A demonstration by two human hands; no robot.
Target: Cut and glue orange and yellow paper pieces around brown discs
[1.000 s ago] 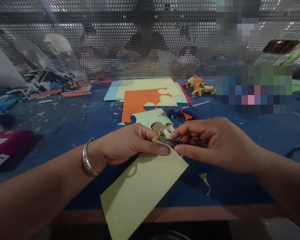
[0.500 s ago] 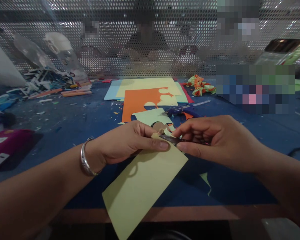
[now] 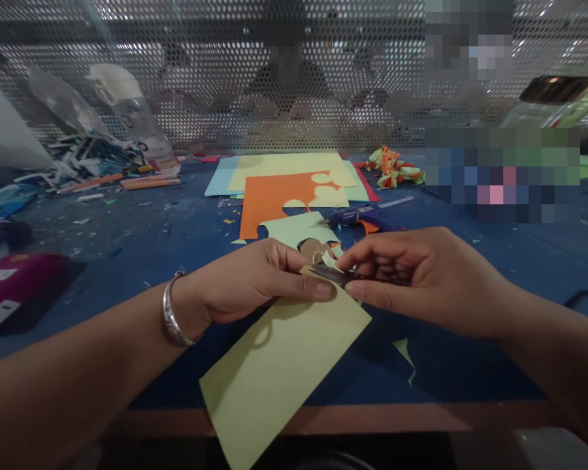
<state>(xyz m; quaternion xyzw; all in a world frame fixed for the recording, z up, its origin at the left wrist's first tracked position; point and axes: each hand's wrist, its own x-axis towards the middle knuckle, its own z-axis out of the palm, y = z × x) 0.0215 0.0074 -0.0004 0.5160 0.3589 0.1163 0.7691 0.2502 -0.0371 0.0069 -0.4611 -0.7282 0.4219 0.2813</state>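
My left hand [image 3: 269,281] pinches a sheet of pale yellow paper [image 3: 284,365] near its upper edge, thumb on top. The sheet hangs toward me past the table's front edge. My right hand [image 3: 411,281] is closed around a pair of scissors [image 3: 336,273], whose dark blades lie at the paper's upper edge beside my left thumb. Their handles are mostly hidden by my fingers. A small curl of cut paper [image 3: 329,260] stands up next to the blades. Just beyond lies a brown rounded piece [image 3: 315,248], partly covered.
Behind my hands lie a pale green sheet [image 3: 298,228], an orange sheet [image 3: 269,196] with cut-outs, and a blue glue gun [image 3: 353,214]. Crumpled paper flowers [image 3: 389,166] sit further back. A bottle [image 3: 137,111] and a magenta power strip [image 3: 19,287] stand left. A perforated metal screen [image 3: 215,85] closes the back.
My left hand has shifted very slightly right with the paper. The scissor blades look closer together at the paper's edge. Otherwise the scene stays the same.
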